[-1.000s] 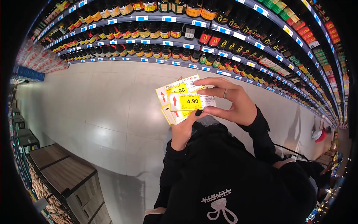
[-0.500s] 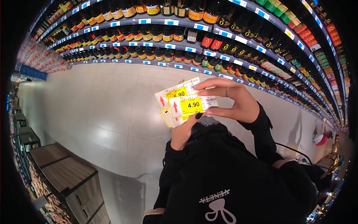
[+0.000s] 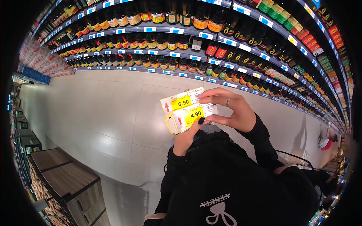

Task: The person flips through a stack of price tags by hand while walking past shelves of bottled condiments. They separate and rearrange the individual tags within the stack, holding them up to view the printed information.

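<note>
Yellow-white cards (image 3: 187, 107) fan out beyond the left hand (image 3: 184, 141), which is clamped on them — the right hand (image 3: 238, 112) pinches their nearer ends. Step: apparently arranging; next move likely needs a steady left hold.

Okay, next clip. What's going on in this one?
A person's left hand holds an overlapping bunch of yellow-and-white price cards over the pale floor. The right hand is at the cards' barcode ends; how firmly it grips, if at all, is hard to tell. The two most visible cards read 6.90 and 4.90. Ahead stand shelves packed with bottles; neither hand is at them.
</note>
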Demonstrator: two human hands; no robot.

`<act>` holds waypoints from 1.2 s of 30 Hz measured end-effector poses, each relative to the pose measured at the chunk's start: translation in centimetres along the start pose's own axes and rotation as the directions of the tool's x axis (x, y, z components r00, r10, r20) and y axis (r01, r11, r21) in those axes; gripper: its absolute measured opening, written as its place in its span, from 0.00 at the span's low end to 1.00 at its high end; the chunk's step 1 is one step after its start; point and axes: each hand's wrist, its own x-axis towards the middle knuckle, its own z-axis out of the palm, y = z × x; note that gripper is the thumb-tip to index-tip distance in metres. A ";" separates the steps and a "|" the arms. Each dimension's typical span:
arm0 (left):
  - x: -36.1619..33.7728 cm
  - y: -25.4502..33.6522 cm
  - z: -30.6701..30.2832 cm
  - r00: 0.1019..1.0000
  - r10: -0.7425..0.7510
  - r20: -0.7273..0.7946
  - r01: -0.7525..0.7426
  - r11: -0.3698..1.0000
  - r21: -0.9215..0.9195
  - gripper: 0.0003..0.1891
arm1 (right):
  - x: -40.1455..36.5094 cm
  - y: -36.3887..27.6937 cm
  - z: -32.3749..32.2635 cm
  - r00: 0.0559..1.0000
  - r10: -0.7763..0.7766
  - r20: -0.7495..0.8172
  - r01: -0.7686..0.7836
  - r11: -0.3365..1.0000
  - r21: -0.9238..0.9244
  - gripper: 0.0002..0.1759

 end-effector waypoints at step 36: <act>0.4 2.5 0.7 0.991 -0.040 -0.129 0.002 0.959 -0.282 0.23 | 0.3 -1.9 0.5 0.970 -0.231 -0.069 0.206 0.943 -0.261 0.18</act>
